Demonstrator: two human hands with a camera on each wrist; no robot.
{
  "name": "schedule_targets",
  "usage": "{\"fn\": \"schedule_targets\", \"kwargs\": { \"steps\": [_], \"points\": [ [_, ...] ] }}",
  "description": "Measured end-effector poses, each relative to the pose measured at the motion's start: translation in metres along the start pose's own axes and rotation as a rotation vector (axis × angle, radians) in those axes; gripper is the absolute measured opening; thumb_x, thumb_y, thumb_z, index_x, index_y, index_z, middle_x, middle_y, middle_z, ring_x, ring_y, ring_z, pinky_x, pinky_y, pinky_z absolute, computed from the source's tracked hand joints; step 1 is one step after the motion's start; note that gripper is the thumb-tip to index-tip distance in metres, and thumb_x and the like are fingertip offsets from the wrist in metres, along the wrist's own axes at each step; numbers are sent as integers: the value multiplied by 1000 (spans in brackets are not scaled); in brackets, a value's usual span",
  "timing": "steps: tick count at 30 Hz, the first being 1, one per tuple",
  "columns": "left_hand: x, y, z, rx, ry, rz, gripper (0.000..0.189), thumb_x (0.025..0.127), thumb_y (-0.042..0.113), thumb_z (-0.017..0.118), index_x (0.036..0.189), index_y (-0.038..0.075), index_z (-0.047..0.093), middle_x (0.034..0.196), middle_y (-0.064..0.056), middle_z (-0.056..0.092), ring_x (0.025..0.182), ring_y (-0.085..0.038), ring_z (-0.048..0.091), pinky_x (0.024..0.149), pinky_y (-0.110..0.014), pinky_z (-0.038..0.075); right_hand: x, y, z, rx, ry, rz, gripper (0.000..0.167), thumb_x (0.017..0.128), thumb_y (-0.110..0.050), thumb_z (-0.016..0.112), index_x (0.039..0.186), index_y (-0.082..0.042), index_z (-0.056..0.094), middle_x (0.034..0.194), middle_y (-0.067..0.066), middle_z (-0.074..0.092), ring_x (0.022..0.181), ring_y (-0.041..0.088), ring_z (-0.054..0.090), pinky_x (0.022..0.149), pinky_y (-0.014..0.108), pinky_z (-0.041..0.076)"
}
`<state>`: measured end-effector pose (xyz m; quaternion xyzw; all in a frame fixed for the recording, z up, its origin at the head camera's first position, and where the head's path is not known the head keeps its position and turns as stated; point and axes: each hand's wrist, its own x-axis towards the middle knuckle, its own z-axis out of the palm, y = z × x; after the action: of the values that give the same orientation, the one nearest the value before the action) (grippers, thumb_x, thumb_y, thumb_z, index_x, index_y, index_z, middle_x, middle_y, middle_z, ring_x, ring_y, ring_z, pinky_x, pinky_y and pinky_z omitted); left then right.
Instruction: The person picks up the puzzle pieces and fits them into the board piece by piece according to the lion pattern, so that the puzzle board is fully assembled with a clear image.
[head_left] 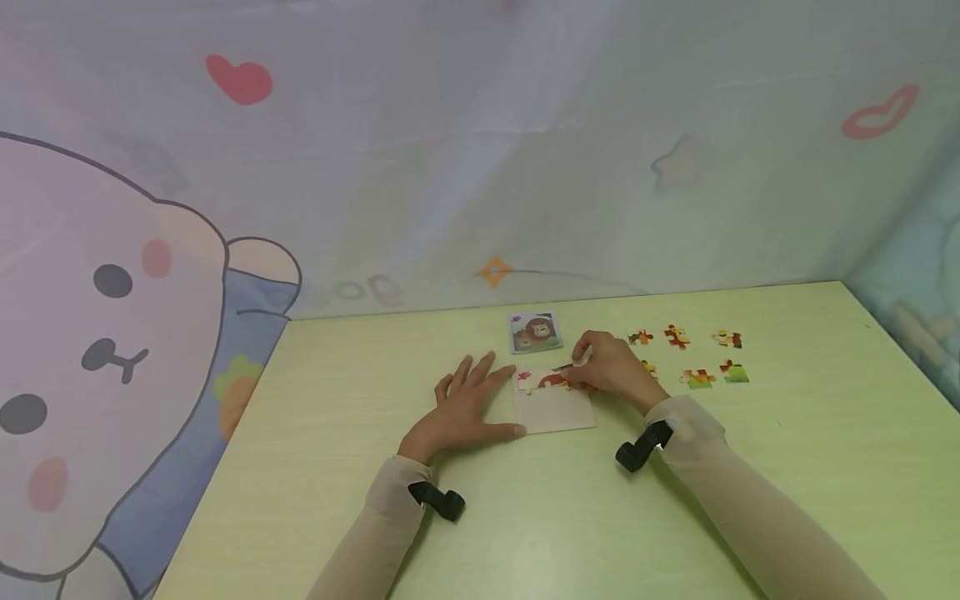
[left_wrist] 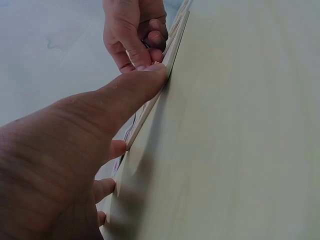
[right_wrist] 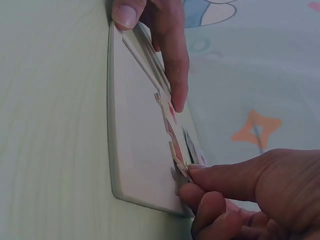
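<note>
A pale puzzle board (head_left: pixel 557 413) lies on the table, with joined puzzle pieces (head_left: pixel 551 381) along its far side. My left hand (head_left: pixel 461 415) is spread at the board's left side. Its thumb rests on the near left corner, and the forefinger touches near the far left corner. At the board's far right corner, my right hand (head_left: pixel 613 367) pinches a puzzle piece (right_wrist: pixel 182 170) between thumb and forefinger. In the right wrist view this piece sits at the end of the joined row, slightly tilted; the fingertips hide part of it.
Several loose puzzle pieces (head_left: pixel 697 378) lie in two rows to the right, partly behind my right hand. A square picture card (head_left: pixel 534 332) with a lion stands out just beyond the board. A printed cloth (head_left: pixel 420 167) hangs behind the table (head_left: pixel 300 467).
</note>
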<state>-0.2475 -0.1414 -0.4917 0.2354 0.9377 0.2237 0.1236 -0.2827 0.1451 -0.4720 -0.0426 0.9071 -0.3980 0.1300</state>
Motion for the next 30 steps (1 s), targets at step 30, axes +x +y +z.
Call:
{"fn": "schedule_targets", "kwargs": {
  "steps": [30],
  "points": [
    [-1,0,-1,-14,-6,-2,95,92,68,72,171,38,28,185,-2,4,171,-38,-6,129,-71,4,-6,11,-3,41,49,-69,29,102,-31,73,112,-4,72,71,3,74,56,13,63,57,29,49]
  ]
}}
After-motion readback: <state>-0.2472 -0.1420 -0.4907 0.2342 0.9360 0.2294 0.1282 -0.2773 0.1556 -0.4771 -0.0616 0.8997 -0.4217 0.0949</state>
